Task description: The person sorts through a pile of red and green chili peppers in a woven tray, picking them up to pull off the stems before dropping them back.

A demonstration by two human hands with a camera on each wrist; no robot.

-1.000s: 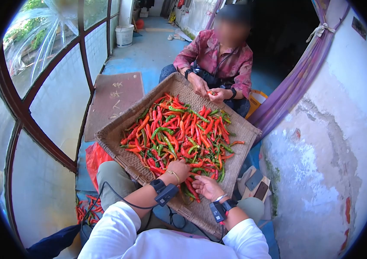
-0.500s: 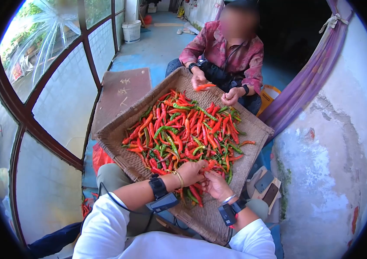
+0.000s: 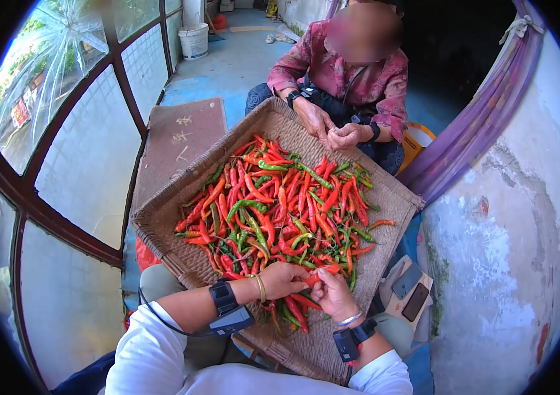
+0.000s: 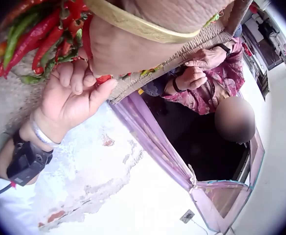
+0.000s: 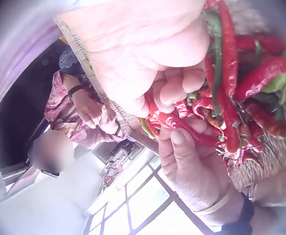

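Note:
Red and green peppers (image 3: 280, 204) lie heaped in a square woven basket (image 3: 333, 342). Over the basket's near part, my left hand (image 3: 282, 279) and right hand (image 3: 334, 293) meet at one red pepper (image 3: 320, 274). In the right wrist view the left hand (image 5: 196, 169) pinches that red pepper (image 5: 170, 120) between thumb and fingers, while the right hand (image 5: 143, 54) holds its other end with curled fingers. The left wrist view shows the right hand (image 4: 72, 100) with thumb and fingers at the pepper's red tip (image 4: 103, 79).
Across the basket a person in a pink patterned shirt (image 3: 339, 72) holds both hands together over its far edge. Two phones (image 3: 415, 301) lie on a board to the right. A brown board (image 3: 178, 138), windows and a white bucket (image 3: 194, 42) stand left; a purple curtain (image 3: 471, 138) hangs right.
My hands came together from the heap and now hold a red pepper between them. The other person's hands have moved together, and the red pepper seen there earlier is out of sight.

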